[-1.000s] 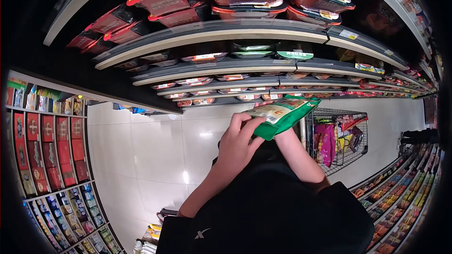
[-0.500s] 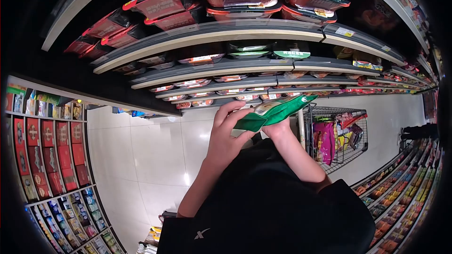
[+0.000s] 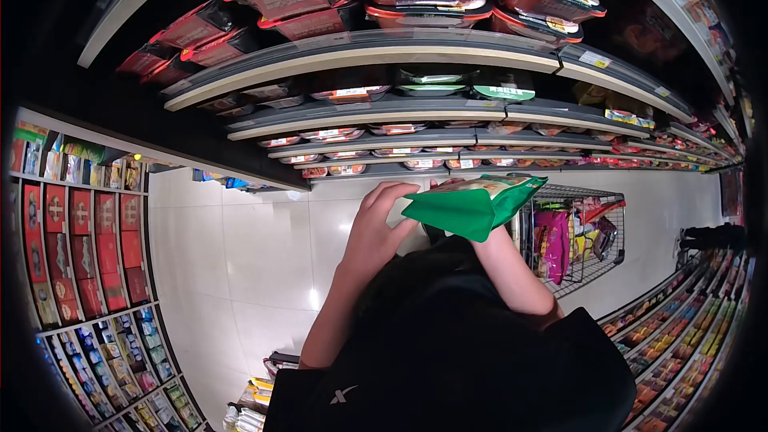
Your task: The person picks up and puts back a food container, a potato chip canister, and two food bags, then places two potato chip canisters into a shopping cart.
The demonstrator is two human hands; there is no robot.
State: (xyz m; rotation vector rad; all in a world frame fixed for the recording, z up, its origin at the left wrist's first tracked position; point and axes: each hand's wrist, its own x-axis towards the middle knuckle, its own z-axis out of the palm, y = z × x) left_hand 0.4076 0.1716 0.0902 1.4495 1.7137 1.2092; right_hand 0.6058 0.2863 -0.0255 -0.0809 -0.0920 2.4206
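A green food bag [image 3: 460, 210] with a printed face is tilted in front of my chest, its plain green bottom side toward me. My left hand [image 3: 382, 220] is at its left corner, with curved fingers above and the thumb below the edge. My right hand [image 3: 498, 240] supports the bag from behind and beneath. Most of that hand is hidden by the bag; only the wrist and a bit of fingertips above the top edge show.
Shelves [image 3: 360, 72] of boxed, tub-packed meals rise ahead. A wire shopping cart [image 3: 588, 272] with packaged goods, including a magenta bag [image 3: 552, 244], stands to the right. Red gift boxes [image 3: 80, 216] fill a rack at left. A person in dark clothing [image 3: 712, 238] is far right.
The green bag has turned so its broad bottom side faces me, and has shifted slightly right and down. My right hand is now more hidden behind it. My left hand stays at its left corner.
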